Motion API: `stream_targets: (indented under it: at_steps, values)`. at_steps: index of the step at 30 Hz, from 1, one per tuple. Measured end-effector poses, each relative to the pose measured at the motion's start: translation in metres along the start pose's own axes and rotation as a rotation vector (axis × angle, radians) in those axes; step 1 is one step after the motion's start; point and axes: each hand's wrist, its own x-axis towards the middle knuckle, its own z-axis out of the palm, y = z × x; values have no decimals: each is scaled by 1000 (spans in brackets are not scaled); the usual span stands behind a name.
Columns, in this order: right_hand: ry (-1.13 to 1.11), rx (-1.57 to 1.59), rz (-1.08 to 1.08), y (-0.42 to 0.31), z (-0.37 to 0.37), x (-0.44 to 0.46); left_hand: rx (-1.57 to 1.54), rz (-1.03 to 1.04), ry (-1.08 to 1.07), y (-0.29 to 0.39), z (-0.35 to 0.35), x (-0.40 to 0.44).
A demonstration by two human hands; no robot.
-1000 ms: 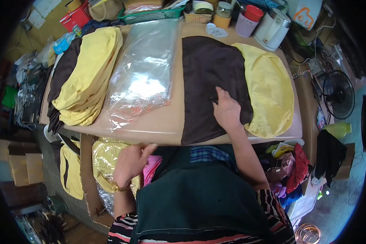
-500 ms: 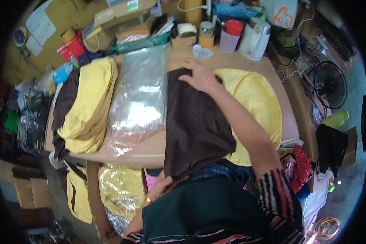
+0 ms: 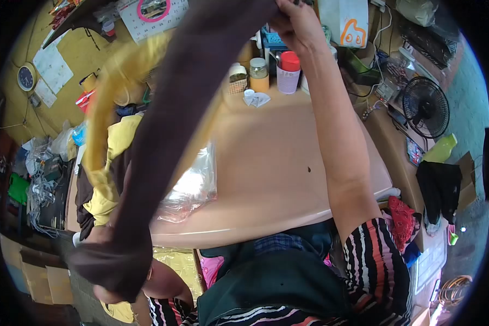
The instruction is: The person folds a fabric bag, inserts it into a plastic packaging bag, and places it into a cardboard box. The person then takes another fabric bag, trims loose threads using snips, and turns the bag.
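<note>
A long piece of dark brown cloth (image 3: 185, 103) stretches diagonally across the head view, smeared by motion. Its upper end is gripped in my right hand (image 3: 299, 27), raised high over the back of the table. Down at the lower left, my left hand (image 3: 107, 295) is closed on the other end, mostly covered by bunched fabric. A blurred yellow cloth (image 3: 98, 130) swings in a loop behind the brown one; whether the two are joined I cannot tell. Behind them, partly hidden, lies a pile of yellow and brown cloth (image 3: 122, 136) beside clear plastic bags (image 3: 195, 187).
The tan table (image 3: 266, 179) has a small dark speck on it. Along its back stand a jar (image 3: 258, 70), a red-lidded cup (image 3: 289, 73) and a crumpled paper (image 3: 259, 99). To the right is a black fan (image 3: 425, 107). Below the left edge sit cardboard boxes (image 3: 35, 271).
The brown cloth and the yellow piece under it have been lifted off the table. My right hand has risen up and away; my left has moved left and down. The view has tilted upward.
</note>
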Motion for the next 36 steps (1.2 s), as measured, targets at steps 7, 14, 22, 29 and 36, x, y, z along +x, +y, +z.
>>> stream_targets:
  at_steps: [7,14,22,29,36]
  values:
    - [93,-639,307,149,-89,-86,359,-528,-678,-67,11,-60]
    - [235,-1532,77,211,-138,-134,651,-605,-812,-123,11,-150]
    - [-268,-1343,224,190,-98,-168,754,-516,-776,-140,13,-158]
    - [-884,-482,276,96,-23,-252,313,-770,-172,-153,17,-133]
    - [-549,-1177,-16,126,-4,-328,1145,-236,-248,-190,1,-77]
